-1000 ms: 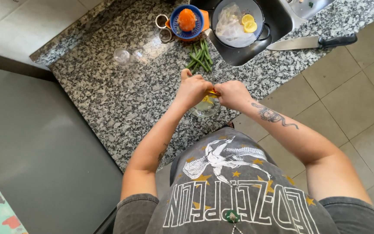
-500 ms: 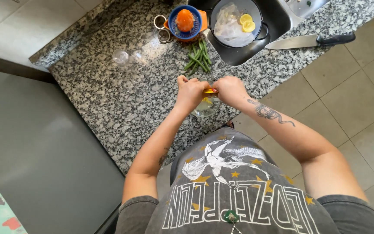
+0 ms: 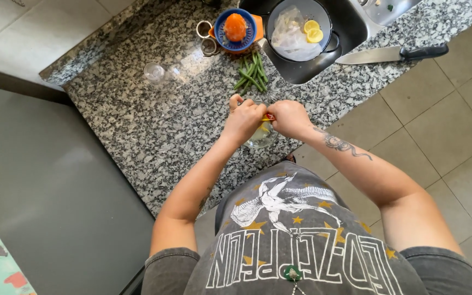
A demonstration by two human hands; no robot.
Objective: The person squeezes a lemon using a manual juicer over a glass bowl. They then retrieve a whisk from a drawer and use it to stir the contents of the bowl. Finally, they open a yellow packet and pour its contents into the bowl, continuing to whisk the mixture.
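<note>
A speckled granite worktop (image 3: pixel 137 120) carries everything. Near its far edge, a black sink (image 3: pixel 350 33) holds a bowl (image 3: pixel 299 27) with lemon slices, and a kitchen knife (image 3: pixel 391 53) lies beside it. A blue citrus juicer (image 3: pixel 236 28) with an orange half stands by green beans (image 3: pixel 252 74). At the near edge, over a clear glass (image 3: pixel 260 136), the left hand (image 3: pixel 244 120) and right hand (image 3: pixel 289 117) close together, pinching a small red and yellow thing (image 3: pixel 268 117), too small to identify.

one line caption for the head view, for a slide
Both hands, left hand and right hand, grip a small red-and-yellow item above a clear glass on a granite counter.
</note>
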